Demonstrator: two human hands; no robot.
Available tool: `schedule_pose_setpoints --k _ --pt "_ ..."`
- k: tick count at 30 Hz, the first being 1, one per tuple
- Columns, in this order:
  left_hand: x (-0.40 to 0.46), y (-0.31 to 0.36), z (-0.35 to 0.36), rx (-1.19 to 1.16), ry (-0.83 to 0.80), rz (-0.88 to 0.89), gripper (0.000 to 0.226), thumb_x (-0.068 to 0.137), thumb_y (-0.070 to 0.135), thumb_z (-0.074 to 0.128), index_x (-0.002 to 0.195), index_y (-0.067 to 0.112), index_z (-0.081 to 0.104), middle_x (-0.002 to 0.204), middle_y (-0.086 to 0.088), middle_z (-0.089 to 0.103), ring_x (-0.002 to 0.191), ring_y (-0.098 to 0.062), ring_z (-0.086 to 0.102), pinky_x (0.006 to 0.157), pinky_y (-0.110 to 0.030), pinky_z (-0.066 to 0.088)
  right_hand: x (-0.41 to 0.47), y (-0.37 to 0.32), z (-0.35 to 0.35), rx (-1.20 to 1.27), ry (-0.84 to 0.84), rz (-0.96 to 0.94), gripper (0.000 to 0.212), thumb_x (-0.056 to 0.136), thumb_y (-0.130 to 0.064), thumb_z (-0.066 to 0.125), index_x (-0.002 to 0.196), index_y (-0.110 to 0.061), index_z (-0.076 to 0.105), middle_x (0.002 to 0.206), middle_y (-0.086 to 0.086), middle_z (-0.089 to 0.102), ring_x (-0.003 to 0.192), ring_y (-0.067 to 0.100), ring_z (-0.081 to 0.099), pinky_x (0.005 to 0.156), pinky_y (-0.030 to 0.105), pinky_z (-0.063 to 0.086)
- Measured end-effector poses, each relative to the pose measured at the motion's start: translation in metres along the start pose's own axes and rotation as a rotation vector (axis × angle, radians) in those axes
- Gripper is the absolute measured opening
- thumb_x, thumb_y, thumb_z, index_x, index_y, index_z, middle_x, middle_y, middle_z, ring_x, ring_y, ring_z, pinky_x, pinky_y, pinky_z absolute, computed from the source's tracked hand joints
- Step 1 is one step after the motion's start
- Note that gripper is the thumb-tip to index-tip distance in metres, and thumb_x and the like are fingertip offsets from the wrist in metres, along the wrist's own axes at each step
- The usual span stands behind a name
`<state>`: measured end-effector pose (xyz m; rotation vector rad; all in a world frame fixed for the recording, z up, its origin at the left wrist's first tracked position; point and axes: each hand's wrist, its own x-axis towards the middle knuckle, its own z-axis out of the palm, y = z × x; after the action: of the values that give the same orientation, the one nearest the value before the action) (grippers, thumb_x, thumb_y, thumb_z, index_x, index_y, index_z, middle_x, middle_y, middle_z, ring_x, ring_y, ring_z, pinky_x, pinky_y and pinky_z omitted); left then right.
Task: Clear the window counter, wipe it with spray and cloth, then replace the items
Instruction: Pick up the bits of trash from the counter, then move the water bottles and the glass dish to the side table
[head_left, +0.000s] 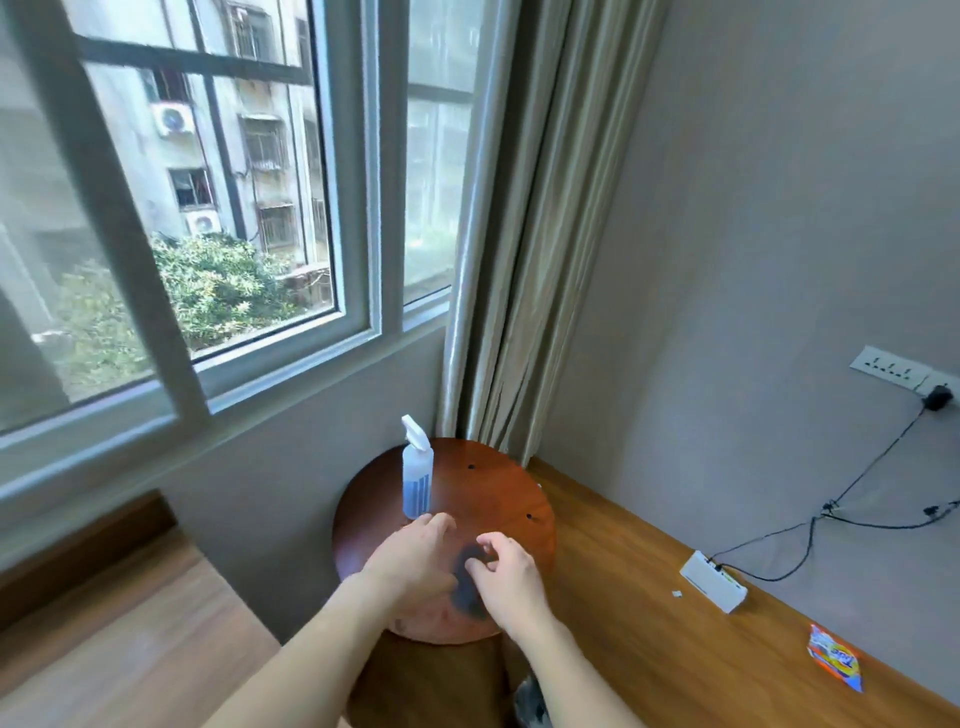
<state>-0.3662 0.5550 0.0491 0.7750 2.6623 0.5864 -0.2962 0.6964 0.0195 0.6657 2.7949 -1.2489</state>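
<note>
I'm seeing the bottle (417, 475) standing upright, nozzle pointing up-left; both hands (415, 553) (506, 574) are pinching a blurred dark cloth (467, 582), mostly hidden

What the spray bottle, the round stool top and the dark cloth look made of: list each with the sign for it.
Spray bottle: seemingly translucent plastic with a white trigger head; light shows through its body.
Round stool top: apparently wood with a glossy reddish-brown finish; it shows grain and sheen.
Dark cloth: probably soft fabric; it lies crumpled between the left hand and right hand, though it is too blurred to tell the weave.
</note>
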Motion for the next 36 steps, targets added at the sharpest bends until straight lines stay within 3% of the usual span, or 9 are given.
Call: schedule_pose_setpoints --k 4,10,14,28,36 --pt "-0.046 -0.032 -0.045 0.009 0.079 -0.047 0.059 0.079 0.031 0.063 0.134 0.023 0.045 0.128 0.002 0.051 0.12 -0.019 0.052 0.095 -0.029 0.041 -0.022 -0.061 0.016 -0.016 -0.031 -0.11 0.033 0.095 -0.032 0.064 0.128 -0.028 0.06 0.126 -0.006 0.06 0.109 0.012 0.058 0.097 0.029 0.051" --pt "-0.101 -0.065 -0.088 0.014 0.186 -0.155 0.064 0.078 0.032 0.067 0.136 0.023 0.044 0.133 0.002 0.052 0.121 -0.018 0.052 0.095 -0.028 0.042 -0.043 -0.133 0.034 -0.052 -0.153 -0.277 0.038 0.095 -0.031 0.063 0.132 -0.026 0.059 0.127 -0.005 0.061 0.111 0.012 0.059 0.096 0.024 0.045" --pt "-0.142 -0.09 -0.106 -0.006 0.291 -0.275 0.064 0.079 0.034 0.069 0.137 0.024 0.045 0.136 0.003 0.051 0.124 -0.016 0.051 0.101 -0.029 0.042 -0.053 -0.169 0.054 -0.096 -0.248 -0.421 0.04 0.093 -0.033 0.063 0.133 -0.024 0.059 0.121 -0.006 0.06 0.101 0.012 0.06 0.092 0.024 0.045" --pt "-0.352 -0.145 -0.115 -0.035 0.532 -0.714 0.066 0.079 0.035 0.072 0.139 0.023 0.046 0.135 0.003 0.051 0.124 -0.016 0.05 0.1 -0.027 0.041 -0.168 -0.264 0.162 -0.177 -0.627 -0.835 0.046 0.095 -0.035 0.062 0.139 -0.026 0.053 0.131 -0.006 0.057 0.117 0.013 0.055 0.101 0.03 0.044" --pt "-0.495 -0.177 -0.108 -0.05 0.64 -0.89 0.067 0.08 0.036 0.071 0.14 0.024 0.043 0.136 0.002 0.048 0.128 -0.017 0.046 0.101 -0.031 0.04 -0.28 -0.31 0.231 -0.204 -0.734 -0.993 0.046 0.094 -0.035 0.065 0.138 -0.025 0.054 0.127 -0.004 0.059 0.109 0.012 0.057 0.098 0.028 0.045"
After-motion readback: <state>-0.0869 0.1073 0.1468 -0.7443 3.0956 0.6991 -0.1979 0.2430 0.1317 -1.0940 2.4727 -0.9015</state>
